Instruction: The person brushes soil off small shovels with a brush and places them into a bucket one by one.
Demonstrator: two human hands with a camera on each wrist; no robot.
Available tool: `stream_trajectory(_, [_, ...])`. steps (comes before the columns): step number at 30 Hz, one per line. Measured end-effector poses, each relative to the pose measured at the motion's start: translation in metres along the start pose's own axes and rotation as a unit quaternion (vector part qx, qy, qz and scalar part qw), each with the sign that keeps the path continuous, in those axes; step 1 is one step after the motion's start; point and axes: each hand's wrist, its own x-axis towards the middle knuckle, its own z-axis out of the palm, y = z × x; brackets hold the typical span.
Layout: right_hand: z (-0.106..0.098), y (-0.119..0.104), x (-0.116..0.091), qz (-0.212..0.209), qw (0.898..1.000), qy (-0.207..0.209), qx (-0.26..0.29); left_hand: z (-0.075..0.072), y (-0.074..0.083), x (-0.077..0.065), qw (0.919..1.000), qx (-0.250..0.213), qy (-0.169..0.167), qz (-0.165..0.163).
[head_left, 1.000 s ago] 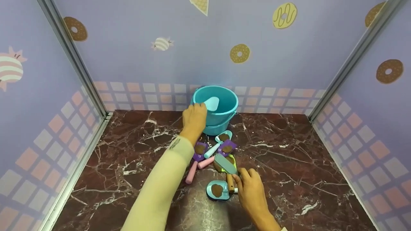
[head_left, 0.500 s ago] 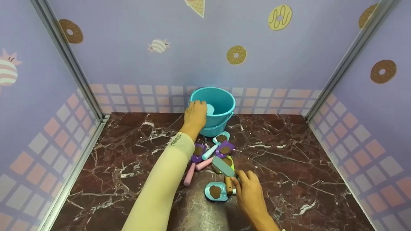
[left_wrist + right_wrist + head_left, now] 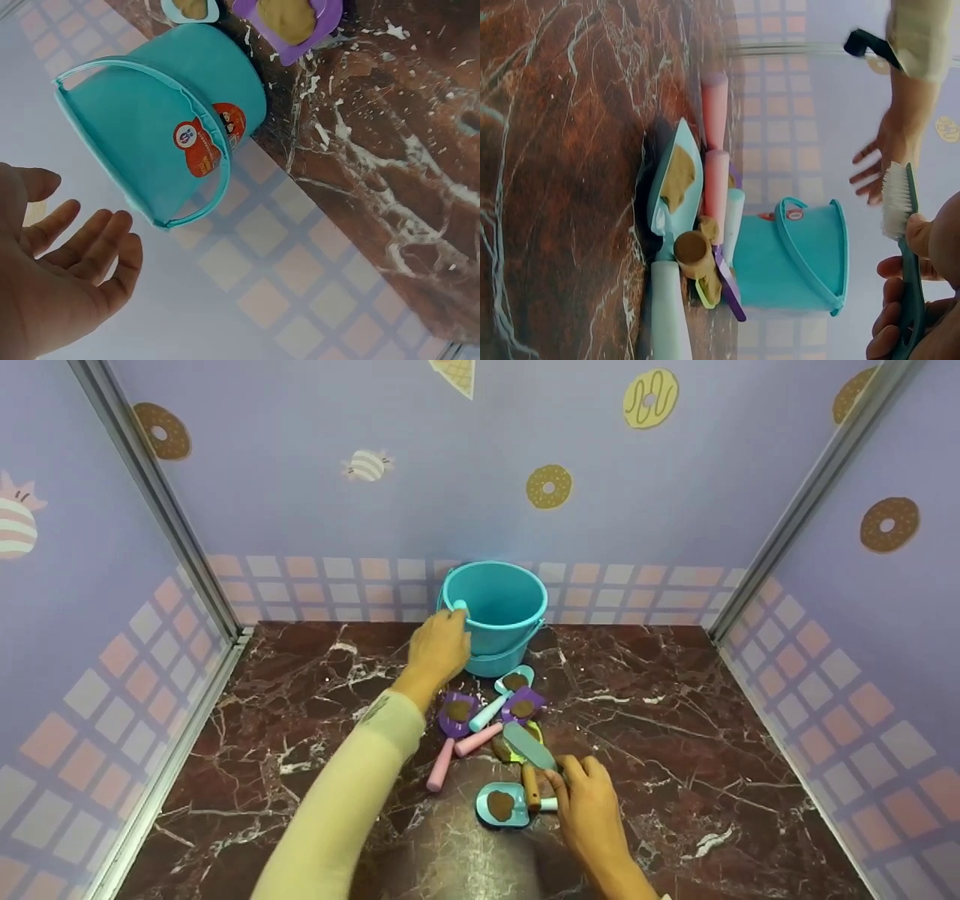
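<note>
My left hand point(image 3: 440, 649) hovers beside the near-left rim of the blue bucket point(image 3: 499, 639), its fingers loosely spread in the left wrist view. Just above the rim shows the light-blue handle end point(image 3: 460, 606) of a toy shovel; its blade is hidden inside the bucket. My right hand point(image 3: 591, 808) grips a grey-green brush point(image 3: 910, 289) with white bristles point(image 3: 895, 202). In the head view, the brush's flat back point(image 3: 529, 745) overlaps the lime-green toy shovel point(image 3: 537, 730). Close to that hand lies a light-blue shovel point(image 3: 523, 817) with a brown lump on it.
A purple shovel point(image 3: 454, 730), another purple one point(image 3: 536, 697) and a light-blue shovel point(image 3: 491, 711) crowd before the bucket, bearing brown lumps. Pink handles point(image 3: 442, 766) point forward. A wooden handle point(image 3: 531, 787) lies among them. Patterned walls enclose the marbled tabletop point(image 3: 675, 750).
My left hand has let go of the light-blue shovel in the bucket and drawn back slightly left. My right hand still holds the brush in nearly the same place.
</note>
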Motion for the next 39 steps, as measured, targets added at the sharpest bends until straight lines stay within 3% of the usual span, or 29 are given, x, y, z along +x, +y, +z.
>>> stream_trajectory(3, [-0.001,0.003,0.001,-0.003,1.000,0.009,-0.005,0.008,-0.016,-0.025,0.9993,-0.034,0.006,-0.015])
stream_trajectory(8, [-0.001,0.006,-0.001,0.008,1.000,0.007,-0.002,0.041,-0.039,-0.082,0.9959,-0.070,-0.005,-0.057])
stream_trajectory(12, [0.000,0.006,-0.005,0.015,1.000,0.003,-0.002,0.070,-0.046,-0.123,0.9907,-0.087,-0.040,-0.096])
stream_trajectory(15, [0.001,0.005,-0.006,0.014,1.000,0.003,-0.001,0.088,-0.047,-0.142,0.9874,-0.089,-0.057,-0.118])
stream_trajectory(20, [0.002,0.003,-0.006,0.006,1.000,-0.006,0.003,0.105,-0.038,-0.151,0.9839,-0.081,-0.068,-0.145])
stream_trajectory(27, [0.002,0.001,-0.008,0.009,1.000,-0.009,0.005,0.121,-0.027,-0.147,0.9797,-0.029,-0.065,-0.187])
stream_trajectory(35, [0.002,-0.002,-0.008,0.024,0.999,-0.027,0.005,0.126,-0.032,-0.140,0.9853,0.041,-0.055,-0.156])
stream_trajectory(39, [0.002,-0.001,-0.008,0.030,0.999,-0.036,0.003,0.121,-0.036,-0.146,0.9865,0.045,-0.045,-0.151])
